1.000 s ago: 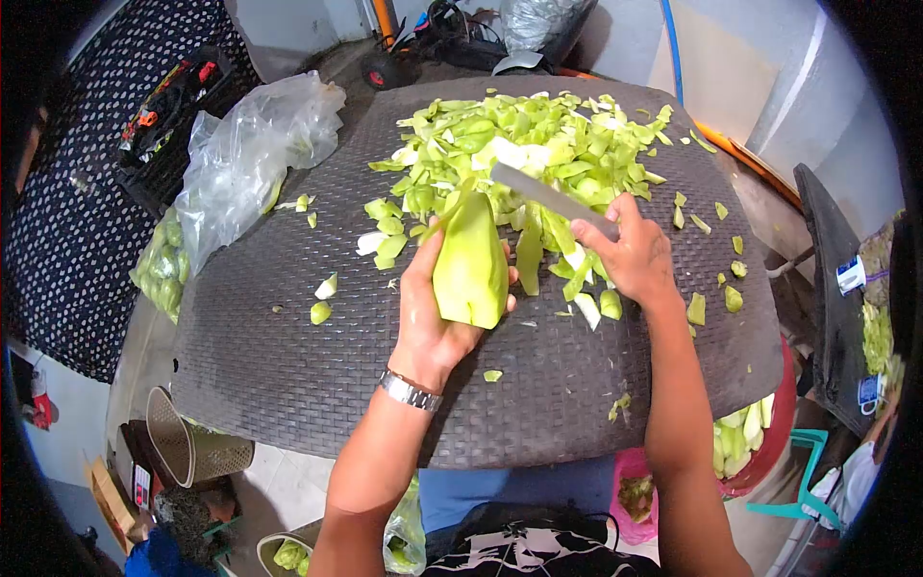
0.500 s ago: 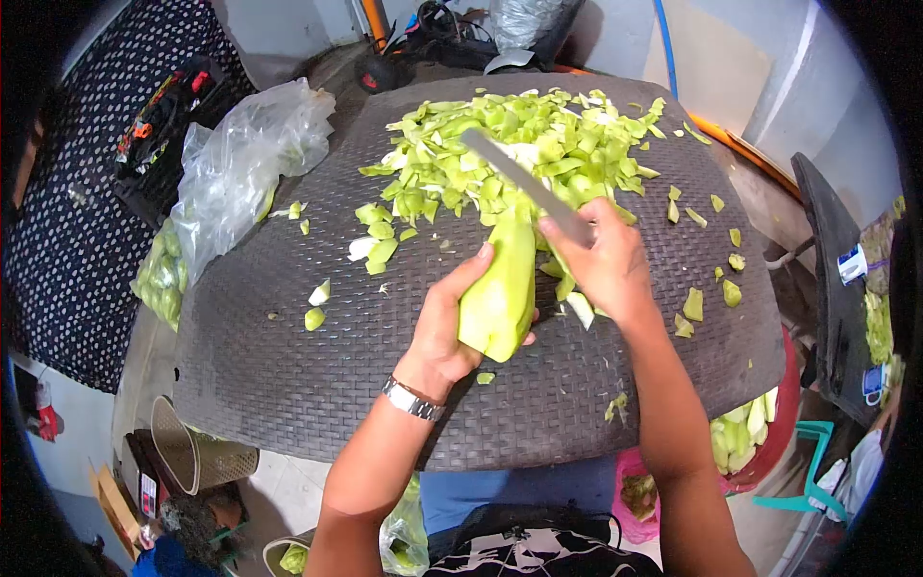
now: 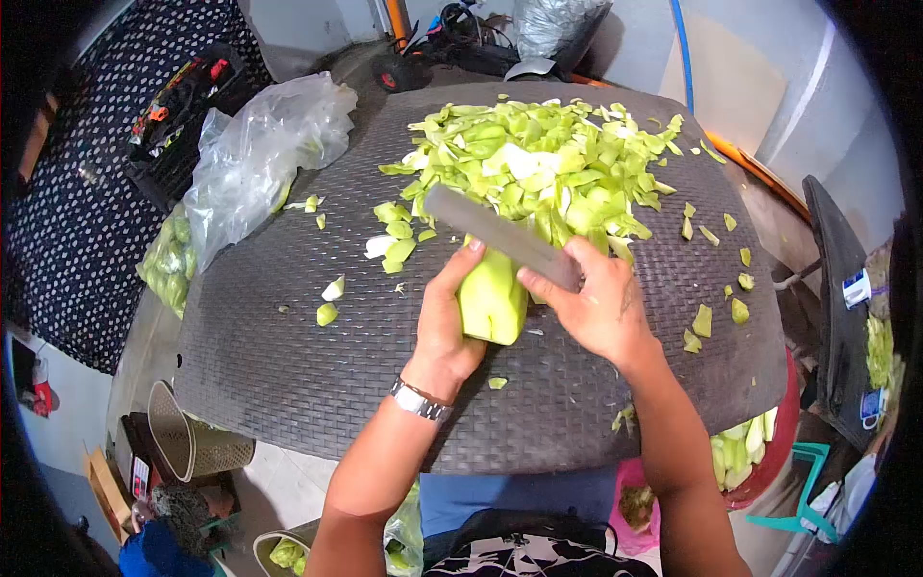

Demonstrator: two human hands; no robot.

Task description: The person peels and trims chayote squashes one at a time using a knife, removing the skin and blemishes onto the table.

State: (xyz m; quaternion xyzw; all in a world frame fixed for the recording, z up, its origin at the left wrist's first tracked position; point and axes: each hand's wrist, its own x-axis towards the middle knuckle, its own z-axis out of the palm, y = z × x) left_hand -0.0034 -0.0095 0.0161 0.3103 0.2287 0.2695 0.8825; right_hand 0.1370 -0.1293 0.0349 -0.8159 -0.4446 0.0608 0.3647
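My left hand (image 3: pixel 446 322), with a metal watch on its wrist, is wrapped around a pale green chayote (image 3: pixel 493 306), thumb along its upper left side. My right hand (image 3: pixel 608 300) grips a knife (image 3: pixel 495 229), its handle hidden in my fingers. The broad grey blade slants up and to the left, across the far end of the chayote. Just beyond the blade lies a heap of green peelings (image 3: pixel 538 159). Loose peel pieces are scattered to both sides of my hands.
The dark woven tabletop (image 3: pixel 317 385) carries a clear plastic bag (image 3: pixel 260 144) at its left edge. Below right is a red basin (image 3: pixel 769 471) of chayotes near a teal stool (image 3: pixel 817 495). A person (image 3: pixel 173 529) is at lower left beside a beige basket (image 3: pixel 207 442).
The knife and my right hand have moved down and closer to me, so the blade now crosses the chayote's far end. The view has shifted slightly.
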